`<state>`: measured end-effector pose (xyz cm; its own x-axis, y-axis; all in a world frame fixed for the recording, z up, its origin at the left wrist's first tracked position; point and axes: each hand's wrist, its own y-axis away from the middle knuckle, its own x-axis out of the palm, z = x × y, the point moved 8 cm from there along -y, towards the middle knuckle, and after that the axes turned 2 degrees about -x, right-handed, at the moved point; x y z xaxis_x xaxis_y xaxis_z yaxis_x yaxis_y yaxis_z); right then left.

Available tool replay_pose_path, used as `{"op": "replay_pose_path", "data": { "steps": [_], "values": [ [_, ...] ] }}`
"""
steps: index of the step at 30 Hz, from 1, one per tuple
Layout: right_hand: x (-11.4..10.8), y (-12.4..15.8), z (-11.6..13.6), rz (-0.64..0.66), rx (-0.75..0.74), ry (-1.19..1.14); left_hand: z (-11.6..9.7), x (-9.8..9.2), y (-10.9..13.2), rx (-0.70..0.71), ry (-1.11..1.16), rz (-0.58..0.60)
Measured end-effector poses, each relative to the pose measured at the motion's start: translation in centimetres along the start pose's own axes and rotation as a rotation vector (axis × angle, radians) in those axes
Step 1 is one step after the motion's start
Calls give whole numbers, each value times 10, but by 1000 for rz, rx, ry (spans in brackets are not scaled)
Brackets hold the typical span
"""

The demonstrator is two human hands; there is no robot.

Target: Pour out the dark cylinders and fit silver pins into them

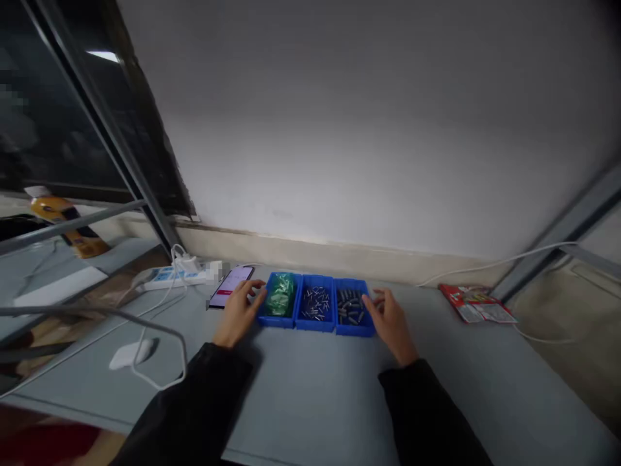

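- You had a grey workbench [310,401] across the lower frame.
- Three blue plastic bins [315,327] stood side by side at centre.
- A smartphone [231,286] lay just left of them.
- A white power strip [177,278] sat farther left.
- A white mouse [130,354] lay lower left.
- A red printed packet [476,304] lay right.

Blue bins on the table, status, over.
Left hand open at blue bin holding green bag; right hand open at blue bin of dark metal pins; smartphone beside left hand.
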<state>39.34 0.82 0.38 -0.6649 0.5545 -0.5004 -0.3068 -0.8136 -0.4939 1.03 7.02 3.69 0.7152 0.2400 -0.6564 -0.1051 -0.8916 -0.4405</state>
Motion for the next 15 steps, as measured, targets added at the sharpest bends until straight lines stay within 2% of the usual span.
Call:
{"op": "replay_pose_path", "data": {
  "steps": [2,5,7,9,10,11,12,14,15],
  "values": [
    [11,4,-19,56,99,-21,0,1,1,-18,11,-2],
    [19,5,-27,139,98,-28,-2,-6,1,-7,-4,-58],
    [14,3,-22,138,68,21,-16,-17,4,110,-35,-150],
    [4,5,-15,110,83,85,-39,-26,14,272,-76,-250],
    [0,10,-12,123,110,104,-52,-26,23,349,-75,-264],
    [-3,17,-10,152,145,112,-65,-23,32,422,-55,-245],
    [-9,28,-9,172,192,124,-80,-16,44,489,-25,-177],
    [-21,56,-9,239,269,109,-107,6,70,585,33,37],
    [-26,70,-8,312,248,84,-118,18,84,594,31,152]
  ]
}}
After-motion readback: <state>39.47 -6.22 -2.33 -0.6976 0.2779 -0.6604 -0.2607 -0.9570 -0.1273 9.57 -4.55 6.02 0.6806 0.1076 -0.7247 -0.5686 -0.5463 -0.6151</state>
